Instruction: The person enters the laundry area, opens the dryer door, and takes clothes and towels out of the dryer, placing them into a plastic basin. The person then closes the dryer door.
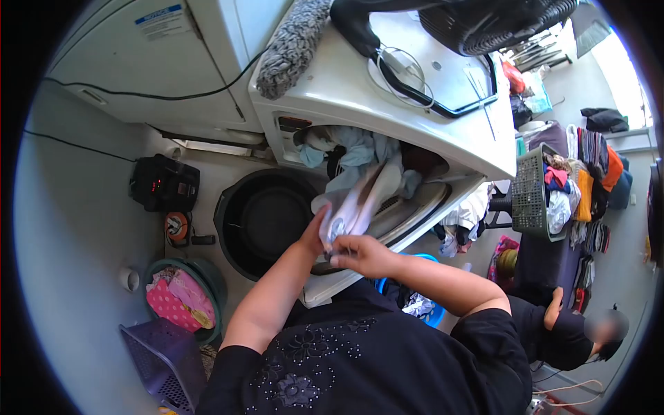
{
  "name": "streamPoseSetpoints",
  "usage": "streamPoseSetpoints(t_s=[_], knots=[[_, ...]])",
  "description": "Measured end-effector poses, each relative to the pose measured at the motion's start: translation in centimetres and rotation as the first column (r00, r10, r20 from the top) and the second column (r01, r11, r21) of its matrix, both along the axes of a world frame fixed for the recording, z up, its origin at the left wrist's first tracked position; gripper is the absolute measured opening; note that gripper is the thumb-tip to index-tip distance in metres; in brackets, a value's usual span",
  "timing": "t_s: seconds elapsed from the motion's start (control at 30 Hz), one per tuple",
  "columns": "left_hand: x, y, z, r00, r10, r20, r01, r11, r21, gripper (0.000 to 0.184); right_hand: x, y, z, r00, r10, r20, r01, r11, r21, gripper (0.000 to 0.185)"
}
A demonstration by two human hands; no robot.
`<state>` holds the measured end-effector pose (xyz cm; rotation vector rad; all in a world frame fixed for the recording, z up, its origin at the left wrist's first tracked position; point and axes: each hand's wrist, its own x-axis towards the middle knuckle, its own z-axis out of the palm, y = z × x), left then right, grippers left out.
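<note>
A front-loading dryer or washer [477, 149] stands before me with its door [415, 221] folded down and laundry [356, 149] bulging from its opening. A pale white and pinkish garment [363, 200], slightly blurred, stretches from that opening to my hands. My left hand [315, 232] grips its near end from the left side. With fingers pinched together, my right hand [363, 256] holds the same end from the right; the fingertips are partly smeared. A big black tub [232, 238] stands on the floor left of the door, close to my left forearm.
A fan [498, 28] and a grey fluffy duster [294, 52] lie on the machine. Around me are a green tub of pink cloth [220, 304], a purple basket [162, 366], a blue basket [437, 315] and a full laundry basket [529, 187]. Another person [553, 332] is at right.
</note>
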<state>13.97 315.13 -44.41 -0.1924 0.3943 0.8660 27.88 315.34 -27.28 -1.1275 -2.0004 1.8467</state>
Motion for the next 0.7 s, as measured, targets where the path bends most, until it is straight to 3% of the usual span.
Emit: streamPoseSetpoints(t_s=[0.07, 0.13, 0.3, 0.33, 0.47, 0.5, 0.57, 0.63, 0.7], knots=[[1.1, 0.3, -3.0, 0.981, -0.094, -0.171, 0.115, 0.987, 0.114, 0.052, 1.2, -0.4, 0.9, 1.0, 0.012, 0.019, -0.011, 0.999, -0.032, 0.013], [1.9, 0.5, -4.6, 0.926, -0.161, -0.343, 0.241, 0.948, 0.206, 0.049, 3.2, -0.5, -0.4, 0.868, -0.483, -0.118, 0.46, 0.87, -0.176, 0.017], [3.0, 2.3, 7.0, 0.969, -0.115, -0.217, 0.143, 0.983, 0.117, 0.04, 8.8, 0.8, 0.4, 0.636, -0.739, -0.223, 0.743, 0.664, -0.083, 0.021], [3.3, 2.4, 7.3, 0.968, -0.123, -0.217, 0.151, 0.981, 0.119, 0.04, 9.2, 0.5, 0.5, 0.629, -0.744, -0.225, 0.749, 0.658, -0.081, 0.021], [3.8, 2.6, 8.2, 0.702, -0.192, -0.686, 0.289, 0.957, 0.029, 0.034, 10.4, -1.3, 0.2, 0.606, -0.759, -0.24, 0.741, 0.648, -0.177, 0.024], [4.0, 2.6, 9.3, 0.699, -0.192, -0.689, 0.294, 0.955, 0.032, 0.034, 10.2, -1.3, 0.3, 0.601, -0.76, -0.246, 0.743, 0.645, -0.176, 0.024], [4.6, 2.4, 12.5, 0.775, -0.109, -0.622, 0.232, 0.965, 0.12, 0.03, 9.1, -0.9, 0.3, 0.387, -0.885, -0.257, 0.735, 0.465, -0.494, 0.024], [5.1, 2.2, 14.8, 0.838, -0.023, -0.545, 0.16, 0.966, 0.205, 0.027, 8.5, -0.3, 0.5, 0.169, -0.967, -0.191, 0.6, 0.255, -0.758, 0.024], [4.4, 1.3, 14.8, 0.831, -0.164, -0.532, 0.382, 0.863, 0.331, 0.028, 8.5, 0.2, 0.6, 0.179, -0.963, -0.203, 0.609, 0.27, -0.746, 0.025]])
